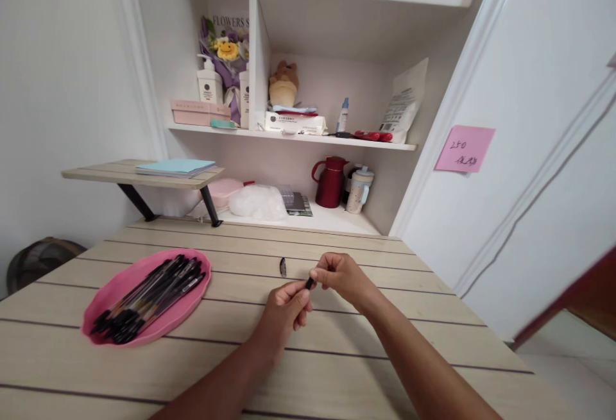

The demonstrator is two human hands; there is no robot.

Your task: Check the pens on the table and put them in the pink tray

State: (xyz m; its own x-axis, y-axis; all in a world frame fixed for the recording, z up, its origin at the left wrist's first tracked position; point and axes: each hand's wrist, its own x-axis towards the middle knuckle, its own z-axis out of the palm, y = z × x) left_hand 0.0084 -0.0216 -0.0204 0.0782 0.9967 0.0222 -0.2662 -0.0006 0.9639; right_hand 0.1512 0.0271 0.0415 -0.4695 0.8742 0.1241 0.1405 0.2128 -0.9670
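Between my two hands is a short black piece [309, 283], held over the table; it looks like part of a pen, though most of it is hidden by my fingers. My left hand [287, 308] pinches its lower end between thumb and fingers. The fingertips of my right hand [339, 276] are closed on its upper end. Just beyond my hands, a small dark object with pale markings [283, 267] lies on the table, too small to name. To the left, several black pens [154, 295] lie heaped in a pink oval tray [205, 266].
The slatted wooden table [366, 369] meets a white shelf unit [337, 141] at the back. A small raised stand [103, 173] bears blue paper [176, 167]. Behind the table sit a plastic bag [257, 202], a red jug [330, 183] and a speckled cup [359, 192].
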